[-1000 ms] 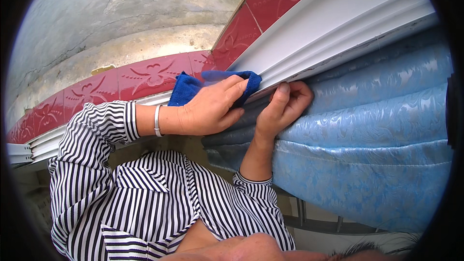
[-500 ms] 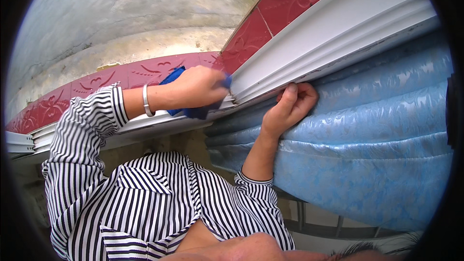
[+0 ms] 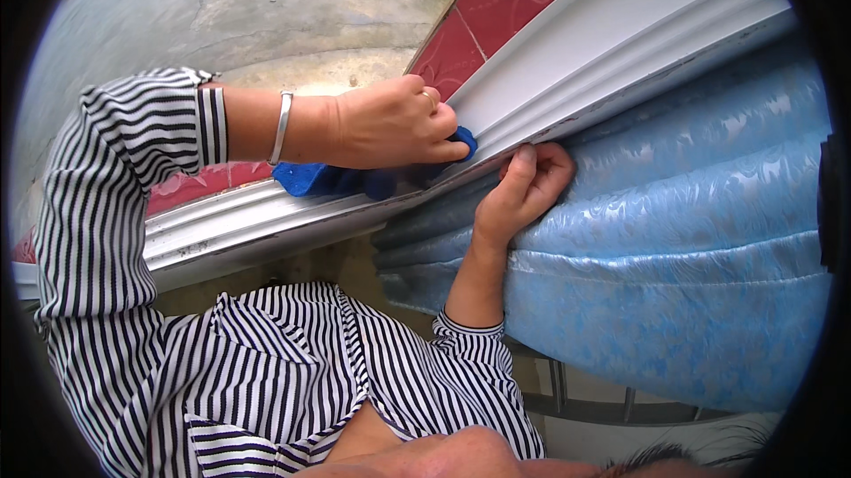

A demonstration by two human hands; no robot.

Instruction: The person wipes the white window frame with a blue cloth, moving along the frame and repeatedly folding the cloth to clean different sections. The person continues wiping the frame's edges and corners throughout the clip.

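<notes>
My left hand (image 3: pixel 394 124), with a bangle at the wrist and a ring on a finger, closes over a blue cloth (image 3: pixel 306 178). It presses the cloth onto the white window track (image 3: pixel 230 217) close to the corner where two frame sections meet. Part of the cloth hangs out below the palm, and its tip shows beyond the fingers. Just right of the corner, my right hand (image 3: pixel 527 187) is closed, fingers curled and thumb against them. It rests at the frame's lower edge against a shiny light-blue curtain (image 3: pixel 674 186); what its fingers hold, if anything, is hidden.
A white window frame (image 3: pixel 638 44) runs up to the right. Red patterned tiles (image 3: pixel 470 26) line its outer side, with grey concrete ground (image 3: pixel 292 8) beyond. Below the curtain are grey metal bars (image 3: pixel 558 385).
My left hand and the cloth have moved right along the track into the corner, with the elbow swung up and outward. My right hand has barely shifted.
</notes>
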